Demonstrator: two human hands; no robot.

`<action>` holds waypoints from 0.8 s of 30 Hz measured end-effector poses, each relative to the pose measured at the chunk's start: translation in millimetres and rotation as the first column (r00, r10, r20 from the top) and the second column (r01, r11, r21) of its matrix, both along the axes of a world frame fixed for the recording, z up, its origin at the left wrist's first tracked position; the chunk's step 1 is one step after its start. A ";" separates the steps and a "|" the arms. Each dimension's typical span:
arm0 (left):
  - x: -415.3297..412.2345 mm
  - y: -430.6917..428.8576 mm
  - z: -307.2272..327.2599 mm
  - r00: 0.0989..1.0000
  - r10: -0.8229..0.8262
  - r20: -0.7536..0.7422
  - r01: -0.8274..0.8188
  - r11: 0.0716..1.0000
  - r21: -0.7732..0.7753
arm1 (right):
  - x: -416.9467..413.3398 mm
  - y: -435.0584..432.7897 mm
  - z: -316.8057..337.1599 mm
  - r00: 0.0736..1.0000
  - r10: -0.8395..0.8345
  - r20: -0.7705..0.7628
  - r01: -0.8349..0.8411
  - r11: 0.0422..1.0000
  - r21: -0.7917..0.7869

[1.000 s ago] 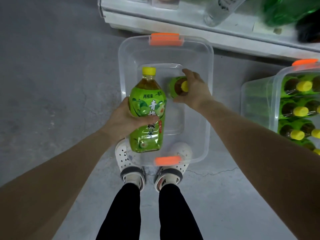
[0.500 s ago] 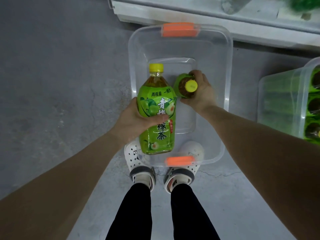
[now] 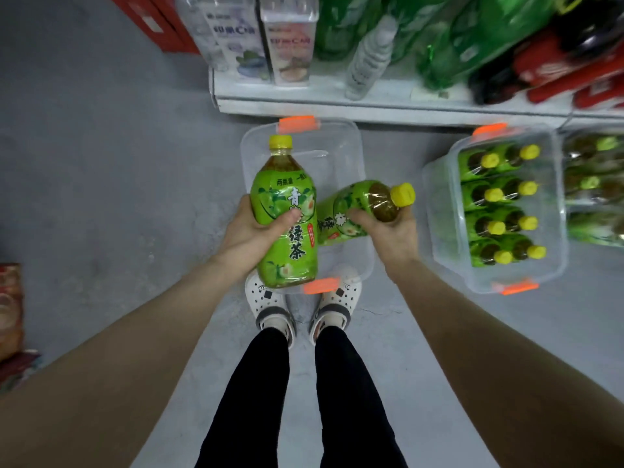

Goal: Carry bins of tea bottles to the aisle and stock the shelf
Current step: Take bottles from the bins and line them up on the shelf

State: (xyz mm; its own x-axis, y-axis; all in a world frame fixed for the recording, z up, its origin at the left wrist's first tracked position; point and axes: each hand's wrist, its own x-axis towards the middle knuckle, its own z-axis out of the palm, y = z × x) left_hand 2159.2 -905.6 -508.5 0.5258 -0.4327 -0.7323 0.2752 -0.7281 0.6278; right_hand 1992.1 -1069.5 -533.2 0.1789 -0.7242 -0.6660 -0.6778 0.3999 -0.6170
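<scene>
My left hand (image 3: 251,231) grips a green tea bottle (image 3: 285,214) with a yellow cap, held lengthwise above a clear bin (image 3: 351,143) with orange handles. A second green tea bottle (image 3: 361,207) lies tilted in my right hand (image 3: 388,231), cap pointing right. No bottles show in the bin below them on the floor by my feet. To the right stands another clear bin (image 3: 439,214) packed with several upright tea bottles. The white bottom shelf (image 3: 388,103) runs along the top.
On the shelf stand drink cartons (image 3: 290,45), a clear water bottle (image 3: 368,55), green bottles and red packs (image 3: 574,69). Further tea bottles (image 3: 594,187) sit at the far right edge. Red boxes (image 3: 148,21) stand at top left. Grey concrete floor lies left.
My right hand has lifted the second bottle out of the bin and tipped it sideways. Both bottles rose, and the view swung up onto the shelf and the full bin.
</scene>
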 end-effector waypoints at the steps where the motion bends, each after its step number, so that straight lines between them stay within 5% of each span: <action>1: 0.3 -4.5 23.1 0.999 -0.030 0.013 0.030 1.000 -0.005 | -8.0 0.3 25.8 1.000 -0.015 0.020 0.016 1.000 -0.018; 11: -3.8 -54.3 271.5 0.933 -0.256 0.251 0.299 0.942 -0.150 | -52.3 -22.3 302.9 0.987 0.009 0.158 0.041 0.951 -0.306; 24: 8.0 -135.8 554.5 0.728 -0.256 0.635 0.589 0.708 -0.390 | -64.0 -76.0 583.5 0.909 0.160 0.386 0.204 0.636 -0.744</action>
